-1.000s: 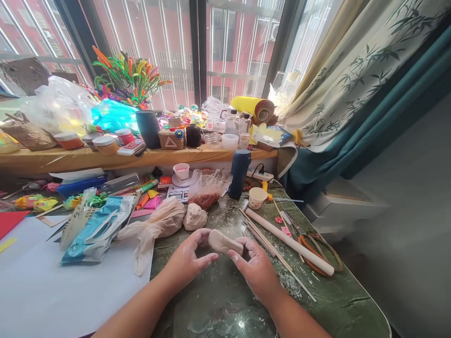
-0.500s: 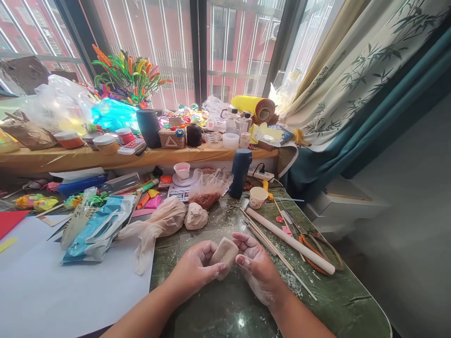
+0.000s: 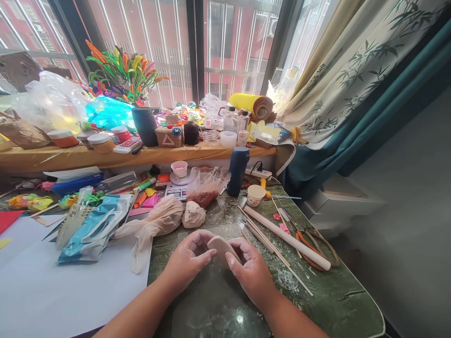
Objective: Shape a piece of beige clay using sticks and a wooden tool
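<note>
Between my two hands is a pale, flattened piece of clay (image 3: 221, 245), tilted above the table. My right hand (image 3: 252, 268) grips its right side, thumb in front and fingers curled behind. My left hand (image 3: 188, 263) is curled round the left side, with its fingers at the upper edge and its thumb close to the front face. White residue coats the fingers of both hands. Beyond them a rough lump of clay (image 3: 193, 215) sits beside a knotted, pale plastic bag (image 3: 164, 218). Under my hands lies a clear sheet (image 3: 197, 300).
To the right lie a white rolling pin (image 3: 289, 238), thin wooden sticks (image 3: 278, 256) and orange-handled scissors (image 3: 310, 253). A paper cup (image 3: 255, 195), a dark blue bottle (image 3: 237, 171) and a bag of reddish-brown material (image 3: 204, 190) stand behind. White paper (image 3: 105, 295) and a blue packet (image 3: 95, 227) are left.
The clay piece has been turned and now shows a narrower, rounded edge. My right hand has closed in on its right side, where its fingers were looser before. The view has shifted slightly.
</note>
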Tool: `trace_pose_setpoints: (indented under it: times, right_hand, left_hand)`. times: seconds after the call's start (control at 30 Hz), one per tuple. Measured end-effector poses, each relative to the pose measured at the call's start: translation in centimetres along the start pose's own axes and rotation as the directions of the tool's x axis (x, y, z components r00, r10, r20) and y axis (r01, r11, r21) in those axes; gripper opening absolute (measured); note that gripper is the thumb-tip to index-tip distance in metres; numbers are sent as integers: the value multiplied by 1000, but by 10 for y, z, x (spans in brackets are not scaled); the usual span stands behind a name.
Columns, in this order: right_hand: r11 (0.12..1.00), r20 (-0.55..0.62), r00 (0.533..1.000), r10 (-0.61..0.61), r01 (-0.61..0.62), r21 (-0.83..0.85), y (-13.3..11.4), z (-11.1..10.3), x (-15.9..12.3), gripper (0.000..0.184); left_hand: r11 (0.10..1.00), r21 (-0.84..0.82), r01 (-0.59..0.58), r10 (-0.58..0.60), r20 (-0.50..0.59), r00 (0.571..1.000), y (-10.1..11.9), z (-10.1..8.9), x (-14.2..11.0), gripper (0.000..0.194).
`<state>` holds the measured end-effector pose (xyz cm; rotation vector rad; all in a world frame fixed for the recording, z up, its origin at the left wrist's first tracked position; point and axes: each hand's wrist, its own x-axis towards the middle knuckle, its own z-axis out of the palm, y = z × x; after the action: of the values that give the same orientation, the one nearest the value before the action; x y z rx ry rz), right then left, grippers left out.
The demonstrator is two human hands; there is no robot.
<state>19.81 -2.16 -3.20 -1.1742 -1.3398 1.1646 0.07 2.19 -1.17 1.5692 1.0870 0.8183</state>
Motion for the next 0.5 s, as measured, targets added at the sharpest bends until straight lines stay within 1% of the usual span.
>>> trace_pose_setpoints:
  times: [0.03, 0.1, 0.17, 0.23, 0.27, 0.33, 0.4, 0.43, 0.5]
  right_hand:
    - [997, 0, 999, -32, 32, -65, -1, -2, 1, 22]
    - [981, 56, 995, -82, 90, -170, -4, -4, 2, 18]
    - [959, 104, 989, -108, 131, -250, -6, -3, 3, 17]
    - [939, 104, 985, -135, 161, -303, -8, -3, 3, 17]
    - [930, 80, 983, -165, 182, -320, -9, -3, 3, 17]
    - [909, 0, 968, -251, 236, -343, -11, -5, 1, 16]
    - [884, -78, 940, -331, 280, -374, -12, -8, 1, 16]
    - [871, -87, 933, -348, 288, -398, -11, -9, 2, 16]
    - [846, -18, 947, -322, 279, -455, -7, -11, 4, 13]
  left_hand:
    - [999, 49, -1, 0, 14, 1000, -2, -2, 1, 20]
    - [983, 185, -10, 2, 43, 999, -5, -6, 4, 14]
    - [953, 301, -28, 8, 67, 998, -7, -10, 6, 10]
    - [940, 338, -42, 19, 72, 997, -9, -13, 8, 15]
    - [944, 328, -47, 27, 64, 998, -9, -14, 8, 20]
    - [968, 245, -58, 51, 35, 998, -9, -16, 9, 29]
    - [991, 120, -63, 65, -15, 998, -11, -18, 10, 30]
    - [996, 67, -60, 63, -41, 997, -12, -18, 10, 31]
    - [999, 0, -43, 43, -76, 996, -14, -18, 11, 34]
